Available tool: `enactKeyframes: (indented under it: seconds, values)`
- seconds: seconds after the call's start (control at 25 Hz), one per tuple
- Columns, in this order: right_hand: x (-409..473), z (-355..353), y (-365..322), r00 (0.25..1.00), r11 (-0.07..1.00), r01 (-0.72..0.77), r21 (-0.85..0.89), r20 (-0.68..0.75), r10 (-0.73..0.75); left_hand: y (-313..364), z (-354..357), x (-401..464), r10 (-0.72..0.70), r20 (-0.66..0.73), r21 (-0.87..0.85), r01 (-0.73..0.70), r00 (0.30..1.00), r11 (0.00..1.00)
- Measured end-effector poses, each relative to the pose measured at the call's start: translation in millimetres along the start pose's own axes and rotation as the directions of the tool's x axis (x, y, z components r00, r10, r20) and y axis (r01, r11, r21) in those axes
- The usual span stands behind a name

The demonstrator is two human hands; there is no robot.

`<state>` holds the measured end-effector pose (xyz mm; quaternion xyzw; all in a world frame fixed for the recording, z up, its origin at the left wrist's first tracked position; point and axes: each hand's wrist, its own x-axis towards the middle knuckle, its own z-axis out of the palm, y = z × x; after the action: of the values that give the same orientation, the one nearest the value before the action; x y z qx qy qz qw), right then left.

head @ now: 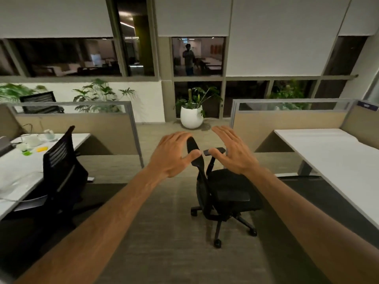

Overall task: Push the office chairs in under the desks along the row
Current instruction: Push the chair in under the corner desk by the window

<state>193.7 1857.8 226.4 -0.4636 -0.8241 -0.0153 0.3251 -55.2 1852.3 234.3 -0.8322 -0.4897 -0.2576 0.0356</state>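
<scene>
A black office chair stands out in the aisle, its seat turned toward the white desk on the right and its backrest seen edge-on. My left hand hovers at the top of that backrest, fingers spread, thumb near its edge. My right hand is open above the chair's armrest, holding nothing. Whether either hand touches the chair I cannot tell. A second black chair sits pushed against the left desk.
Grey-framed partitions back both desks. A white pot with a plant stands at the aisle's far end by the windows. Cups, cables and small items lie on the left desk. Another chair shows behind the left partition.
</scene>
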Motion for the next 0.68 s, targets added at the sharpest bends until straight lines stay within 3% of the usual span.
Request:
enactKeyframes:
  seconds: [0.28,0.68]
  values:
    - [137,76,46,0.997,0.995,0.076,0.066,0.016,-0.077,-116,15,83,-0.092,0.011,0.107,0.091,0.996,0.99]
    - [271,161,101,0.998,0.993,0.049,0.103,0.036,-0.053,-236,57,192,-0.106,0.001,0.06,0.106,0.994,0.993]
